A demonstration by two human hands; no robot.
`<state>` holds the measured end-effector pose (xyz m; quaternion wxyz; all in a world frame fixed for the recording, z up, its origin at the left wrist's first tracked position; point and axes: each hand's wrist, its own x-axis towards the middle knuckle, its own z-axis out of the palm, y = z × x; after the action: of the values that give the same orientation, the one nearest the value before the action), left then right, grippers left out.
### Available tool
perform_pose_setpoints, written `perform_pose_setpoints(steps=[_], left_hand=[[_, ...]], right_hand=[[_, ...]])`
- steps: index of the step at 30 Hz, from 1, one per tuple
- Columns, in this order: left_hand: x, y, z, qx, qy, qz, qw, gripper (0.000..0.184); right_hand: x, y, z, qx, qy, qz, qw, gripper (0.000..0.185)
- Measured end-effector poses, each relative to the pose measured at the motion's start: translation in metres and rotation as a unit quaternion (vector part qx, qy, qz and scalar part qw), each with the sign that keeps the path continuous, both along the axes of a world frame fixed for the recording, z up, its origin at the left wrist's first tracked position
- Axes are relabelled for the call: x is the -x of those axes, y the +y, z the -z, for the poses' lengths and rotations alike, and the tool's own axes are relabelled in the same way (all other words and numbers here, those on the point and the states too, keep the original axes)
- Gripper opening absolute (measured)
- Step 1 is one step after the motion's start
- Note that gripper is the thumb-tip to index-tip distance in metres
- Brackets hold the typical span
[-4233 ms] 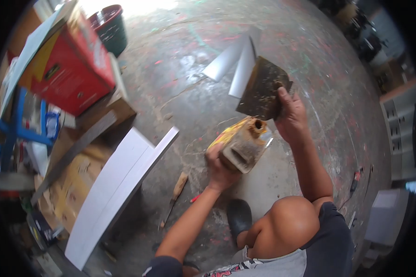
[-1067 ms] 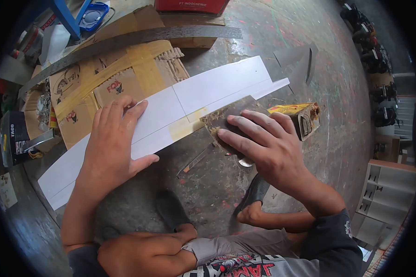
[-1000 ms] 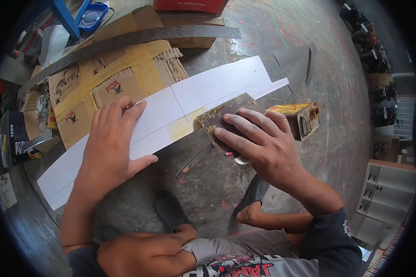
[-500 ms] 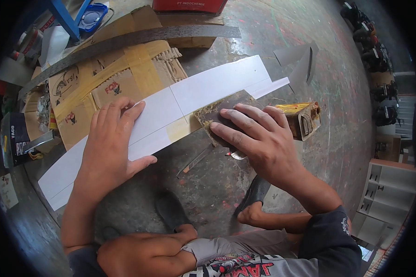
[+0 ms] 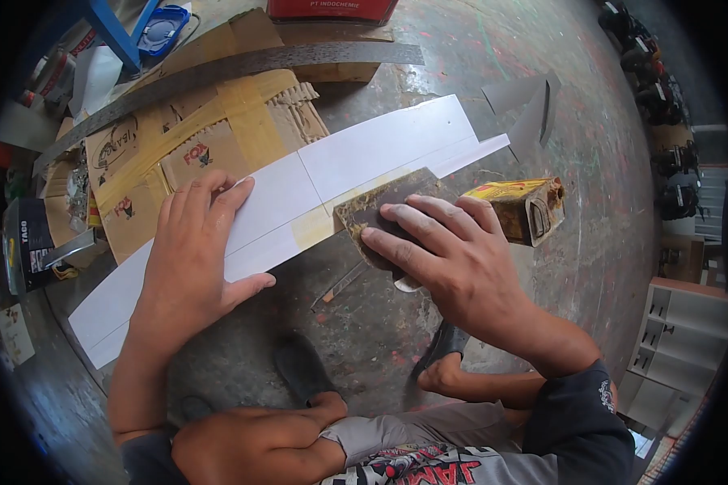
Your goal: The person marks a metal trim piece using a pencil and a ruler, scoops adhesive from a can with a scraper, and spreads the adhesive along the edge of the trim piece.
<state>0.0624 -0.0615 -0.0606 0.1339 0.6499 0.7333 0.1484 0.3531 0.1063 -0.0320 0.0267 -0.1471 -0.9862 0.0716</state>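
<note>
A long white panel (image 5: 380, 145) with pencil lines lies slanted across a taped cardboard box (image 5: 198, 153). My left hand (image 5: 198, 250) grips the panel's left part, fingers over the far side and thumb at the near edge. My right hand (image 5: 461, 250) has its fingers pressed on a dark, glue-stained flat spreader (image 5: 372, 210), whose edge touches the panel's near side. A yellowish wet patch (image 5: 311, 228) shows on the panel left of the spreader. Just beyond my right hand stands a yellow and brown can (image 5: 534, 212) with a crusted opening.
A long grey strip (image 5: 291, 56) curves over the cardboard. Dark grey offcuts (image 5: 526, 109) lie on the floor behind the can. A thin tool (image 5: 340, 284) is on the floor below the panel. A red box (image 5: 332, 10) stands at the top, a white shelf (image 5: 679, 339) at the right.
The can was in my left hand and the spreader in my right hand, above the floor. Now the can stands down, my left hand holds the panel, and the spreader has slid slightly left along it.
</note>
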Motion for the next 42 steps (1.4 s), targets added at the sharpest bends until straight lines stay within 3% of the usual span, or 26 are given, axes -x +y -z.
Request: perform_pose_setpoints(steps=[5, 13, 26, 42], left_hand=[[-0.001, 0.0, 0.0, -0.003, 0.001, -0.002, 1.0, 0.111], [-0.001, 0.0, 0.002, -0.004, 0.011, -0.001, 1.0, 0.112], [-0.004, 0.002, -0.002, -0.012, 0.008, 0.007, 1.0, 0.108], [-0.003, 0.004, -0.002, -0.008, 0.012, 0.009, 1.0, 0.11]], right_hand=[[-0.011, -0.001, -0.024, 0.072, -0.053, -0.034, 0.995, 0.054], [-0.03, 0.042, -0.005, -0.078, 0.033, 0.029, 0.996, 0.045], [-0.036, 0.057, 0.016, -0.083, 0.035, 0.035, 0.995, 0.048], [-0.035, 0.058, 0.004, -0.044, 0.003, 0.008, 0.999, 0.048]])
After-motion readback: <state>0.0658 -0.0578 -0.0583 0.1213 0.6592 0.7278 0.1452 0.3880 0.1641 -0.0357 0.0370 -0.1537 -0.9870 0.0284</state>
